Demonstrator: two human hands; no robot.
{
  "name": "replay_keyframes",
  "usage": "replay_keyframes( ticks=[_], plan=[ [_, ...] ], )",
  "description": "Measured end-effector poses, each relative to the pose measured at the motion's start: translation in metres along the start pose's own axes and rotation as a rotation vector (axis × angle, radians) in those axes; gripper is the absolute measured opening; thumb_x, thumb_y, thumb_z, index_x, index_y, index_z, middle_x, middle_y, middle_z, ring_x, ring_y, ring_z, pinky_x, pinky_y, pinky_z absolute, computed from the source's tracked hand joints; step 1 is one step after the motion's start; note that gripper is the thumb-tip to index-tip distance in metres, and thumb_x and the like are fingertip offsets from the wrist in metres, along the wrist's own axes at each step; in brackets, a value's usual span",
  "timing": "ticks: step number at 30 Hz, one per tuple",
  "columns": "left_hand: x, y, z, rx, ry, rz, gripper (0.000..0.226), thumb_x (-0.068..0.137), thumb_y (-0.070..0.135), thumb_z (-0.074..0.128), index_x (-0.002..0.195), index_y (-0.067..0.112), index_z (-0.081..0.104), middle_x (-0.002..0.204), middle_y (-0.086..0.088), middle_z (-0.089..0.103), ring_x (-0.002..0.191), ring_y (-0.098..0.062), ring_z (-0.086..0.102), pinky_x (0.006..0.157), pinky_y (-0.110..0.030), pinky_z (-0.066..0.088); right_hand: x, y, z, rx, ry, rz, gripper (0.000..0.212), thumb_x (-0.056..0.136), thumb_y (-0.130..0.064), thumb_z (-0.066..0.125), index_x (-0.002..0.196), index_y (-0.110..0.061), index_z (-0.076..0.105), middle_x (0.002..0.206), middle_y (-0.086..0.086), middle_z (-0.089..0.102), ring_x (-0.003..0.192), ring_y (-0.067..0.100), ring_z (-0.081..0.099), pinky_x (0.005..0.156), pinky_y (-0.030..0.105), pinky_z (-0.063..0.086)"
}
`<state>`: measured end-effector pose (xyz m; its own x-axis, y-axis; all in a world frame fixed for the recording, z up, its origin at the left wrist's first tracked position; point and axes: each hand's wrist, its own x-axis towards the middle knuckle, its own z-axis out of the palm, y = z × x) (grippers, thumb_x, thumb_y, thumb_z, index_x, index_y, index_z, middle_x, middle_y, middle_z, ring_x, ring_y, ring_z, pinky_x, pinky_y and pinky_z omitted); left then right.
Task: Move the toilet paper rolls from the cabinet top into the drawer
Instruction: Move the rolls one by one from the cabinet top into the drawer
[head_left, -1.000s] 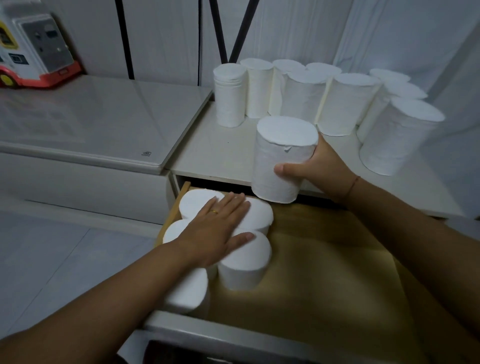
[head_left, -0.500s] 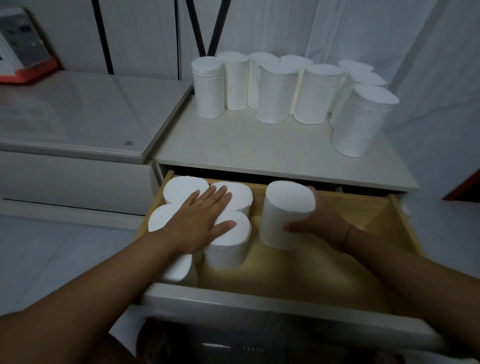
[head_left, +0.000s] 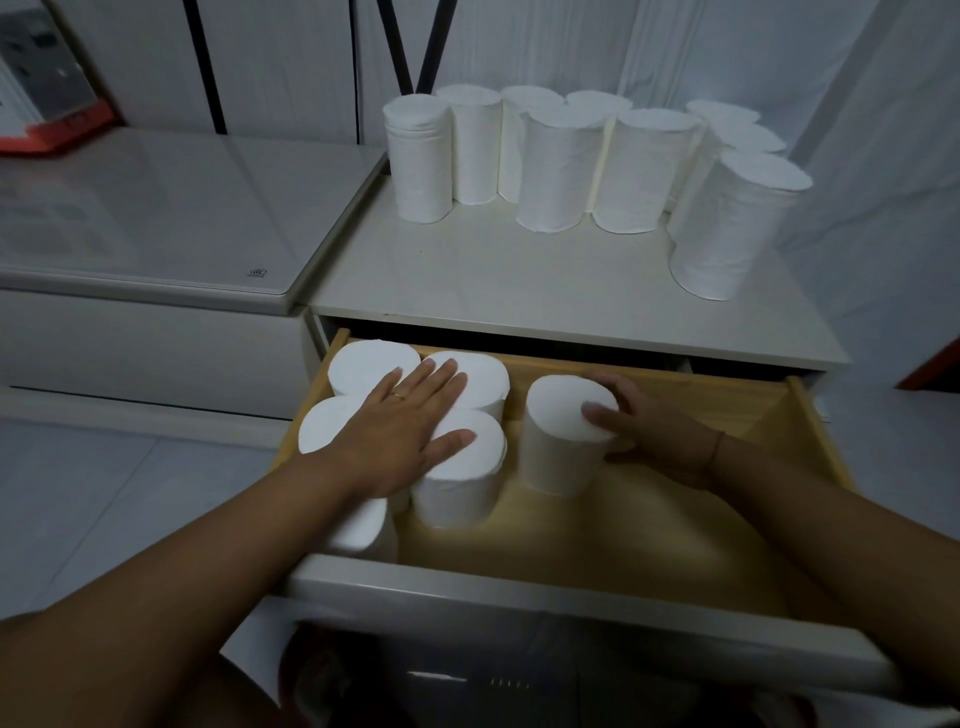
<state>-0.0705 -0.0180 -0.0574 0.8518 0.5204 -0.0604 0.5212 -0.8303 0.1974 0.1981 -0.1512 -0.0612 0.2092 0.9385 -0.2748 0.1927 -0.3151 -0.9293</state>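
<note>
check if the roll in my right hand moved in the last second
Yes. The roll came down from cabinet top height into the drawer, beside the packed rolls; the right hand grips it.

Both arms are reaching forward and down, hands apart.
The left hand (head_left: 410, 421) is lying flat, palm down, fingers straight and slightly spread. The right hand (head_left: 649, 436) is curling round a roll (head_left: 561, 441) from its right side, thumb resting on the top.

Soft matt paper rolls (head_left: 563, 436); pale smooth wood drawer (head_left: 649, 525); glossy white cabinet top (head_left: 519, 280).
</note>
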Motion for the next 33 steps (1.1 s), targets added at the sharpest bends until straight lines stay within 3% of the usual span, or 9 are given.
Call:
replay_keyframes(
  ticks=[3, 6, 8, 11, 14, 17, 23, 29, 33],
  plan=[
    [0.000, 0.000, 0.000, -0.003, 0.006, 0.002, 0.076, 0.086, 0.064, 0.009, 0.151, 0.026, -0.002, 0.159, 0.007, -0.009, 0.146, -0.009, -0.014, 0.117, -0.032, -0.010, 0.008, -0.002, 0.004, 0.127, 0.036, 0.139, 0.043, 0.087, -0.043, 0.056, 0.127, -0.030, 0.050, 0.128, 0.002, 0.053, 0.113, 0.025, 0.052, 0.083, 0.044, 0.054],
    [-0.001, 0.000, -0.001, 0.003, 0.004, -0.006, 0.076, 0.087, 0.064, 0.010, 0.152, 0.026, -0.002, 0.159, 0.007, -0.009, 0.146, -0.009, -0.014, 0.117, -0.032, -0.010, 0.012, -0.005, 0.010, 0.108, -0.009, 0.170, 0.033, 0.087, -0.040, 0.057, 0.118, -0.034, 0.051, 0.126, 0.003, 0.055, 0.107, 0.022, 0.054, 0.075, 0.036, 0.055],
    [-0.001, 0.000, -0.001, 0.005, -0.003, -0.009, 0.075, 0.087, 0.063, 0.010, 0.152, 0.026, -0.002, 0.160, 0.007, -0.009, 0.146, -0.009, -0.014, 0.117, -0.032, -0.011, 0.012, -0.007, 0.010, 0.102, -0.064, 0.201, 0.038, 0.081, -0.041, 0.062, 0.118, -0.035, 0.052, 0.125, 0.003, 0.055, 0.107, 0.023, 0.054, 0.074, 0.036, 0.055],
    [-0.001, 0.001, 0.000, 0.006, -0.002, -0.007, 0.075, 0.087, 0.063, 0.009, 0.152, 0.026, -0.002, 0.160, 0.007, -0.009, 0.146, -0.009, -0.014, 0.117, -0.033, -0.010, 0.008, -0.005, 0.006, 0.080, -0.167, 0.250, 0.053, 0.071, -0.042, 0.066, 0.121, -0.033, 0.052, 0.126, 0.004, 0.055, 0.112, 0.028, 0.053, 0.084, 0.044, 0.055],
    [-0.001, 0.000, 0.000, 0.005, 0.004, -0.005, 0.075, 0.087, 0.063, 0.010, 0.152, 0.026, -0.001, 0.160, 0.007, -0.008, 0.146, -0.010, -0.013, 0.118, -0.034, -0.009, -0.003, -0.001, 0.005, 0.087, -0.258, 0.315, 0.047, 0.068, -0.038, 0.070, 0.113, -0.033, 0.057, 0.126, 0.006, 0.055, 0.113, 0.030, 0.054, 0.090, 0.049, 0.052],
    [-0.001, 0.001, 0.000, 0.000, -0.001, -0.007, 0.074, 0.088, 0.063, 0.011, 0.152, 0.027, -0.001, 0.160, 0.007, -0.008, 0.146, -0.009, -0.013, 0.118, -0.034, -0.008, -0.014, 0.005, 0.010, 0.069, -0.368, 0.340, 0.051, 0.073, -0.037, 0.073, 0.120, -0.029, 0.055, 0.127, 0.010, 0.053, 0.115, 0.034, 0.053, 0.092, 0.052, 0.051],
    [-0.001, 0.002, 0.000, 0.006, -0.011, -0.008, 0.073, 0.088, 0.062, 0.011, 0.152, 0.027, -0.002, 0.160, 0.008, -0.009, 0.146, -0.009, -0.013, 0.118, -0.034, -0.010, -0.031, 0.009, 0.033, 0.102, -0.537, 0.397, 0.052, 0.073, -0.037, 0.068, 0.122, -0.029, 0.052, 0.128, 0.008, 0.053, 0.116, 0.031, 0.054, 0.090, 0.043, 0.053],
    [-0.001, 0.004, 0.000, 0.010, -0.016, -0.010, 0.072, 0.089, 0.061, 0.011, 0.151, 0.028, -0.003, 0.159, 0.009, -0.010, 0.146, -0.009, -0.014, 0.118, -0.035, -0.011, -0.029, 0.003, 0.065, 0.077, -0.506, 0.429, 0.041, 0.082, -0.035, 0.064, 0.120, -0.024, 0.053, 0.122, 0.005, 0.056, 0.112, 0.026, 0.057, 0.090, 0.038, 0.054],
    [-0.002, 0.003, 0.001, 0.002, -0.012, -0.002, 0.072, 0.089, 0.062, 0.011, 0.152, 0.028, -0.003, 0.159, 0.009, -0.010, 0.146, -0.009, -0.015, 0.115, -0.032, -0.013, -0.033, 0.004, 0.060, 0.102, -0.536, 0.655, 0.076, 0.070, -0.046, 0.068, 0.135, -0.017, 0.041, 0.132, 0.012, 0.050, 0.120, 0.032, 0.052, 0.101, 0.042, 0.046]
  ],
)
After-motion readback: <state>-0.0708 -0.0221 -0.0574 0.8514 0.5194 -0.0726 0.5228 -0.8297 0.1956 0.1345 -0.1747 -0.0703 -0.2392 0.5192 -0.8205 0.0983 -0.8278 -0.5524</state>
